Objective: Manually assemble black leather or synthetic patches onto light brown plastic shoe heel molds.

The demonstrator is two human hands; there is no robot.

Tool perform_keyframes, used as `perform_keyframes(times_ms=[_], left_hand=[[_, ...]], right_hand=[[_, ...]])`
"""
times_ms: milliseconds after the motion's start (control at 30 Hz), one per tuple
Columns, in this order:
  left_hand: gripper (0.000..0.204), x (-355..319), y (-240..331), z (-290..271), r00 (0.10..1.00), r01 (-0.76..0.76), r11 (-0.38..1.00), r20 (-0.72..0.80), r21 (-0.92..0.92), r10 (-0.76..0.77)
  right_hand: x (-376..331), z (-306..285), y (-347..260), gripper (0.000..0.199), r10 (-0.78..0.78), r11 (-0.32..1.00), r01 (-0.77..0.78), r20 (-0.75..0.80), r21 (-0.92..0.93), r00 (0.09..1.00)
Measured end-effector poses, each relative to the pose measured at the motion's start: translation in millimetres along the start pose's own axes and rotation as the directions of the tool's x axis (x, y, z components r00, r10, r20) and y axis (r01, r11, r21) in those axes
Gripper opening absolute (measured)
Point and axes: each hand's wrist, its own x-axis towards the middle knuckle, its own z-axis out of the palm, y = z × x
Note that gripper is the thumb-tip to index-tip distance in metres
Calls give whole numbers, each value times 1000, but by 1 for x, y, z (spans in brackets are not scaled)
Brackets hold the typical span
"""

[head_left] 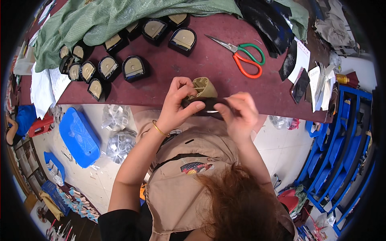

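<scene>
We cannot make out the whole of the small shoe piece (204, 96) we are holding at the centre of the frame: our fingers cover its two ends, so only a tan, ribbed, rounded part at the top and a black band below it show, and how the two are joined stays hidden. Our own head of reddish hair fills the lower middle of the frame and hides our right elbow, while the fisheye rim darkens and bends everything at the edges. Our left hand (179, 105) comes up from the lower left, a gold bangle at the wrist, with the thumb laid flat along the black band and the fingers curled over the tan top, so its grip is closed on the piece. Our right hand (239, 110) comes in from the lower right, fingertips pinched on the right end of the band, its grip closed on the same piece. The piece hangs just above the near edge of the dark red bench (209, 64), not resting on it. Farther up the bench, to the upper left, lie rows of black heel pieces (133, 67) with tan faces, partly under a green cloth (100, 20), and scissors (245, 56) with one red and one green handle lie to the upper right, well apart from our hands.
</scene>
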Motion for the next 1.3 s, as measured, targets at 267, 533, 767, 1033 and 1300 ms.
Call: perform_keyframes(times_ms=[267, 533, 767, 1033, 1300], left_hand=[[31, -1, 25, -20, 985, -9, 997, 174, -72, 22], [32, -2, 34, -25, 955, -2, 958, 283, -287, 87], [32, 0, 32, -24, 944, 33, 933, 319, -358, 89], [43, 3, 37, -14, 924, 332, 905, 283, -265, -256], [48, -1, 36, -15, 973, 162, 985, 177, -55, -150]], right_hand=[[14, -20, -20, 15, 449, 837, -431, 28, 337, 893], [20, -15, -18, 15, 571, 637, -609, 241, 472, 785], [19, -8, -15, 20, 658, 259, -722, 430, 642, 618], [1, -6, -20, 13, 444, 792, -508, 252, 339, 860], [1, -16, -28, 14, 158, 980, -176, 172, 95, 972]])
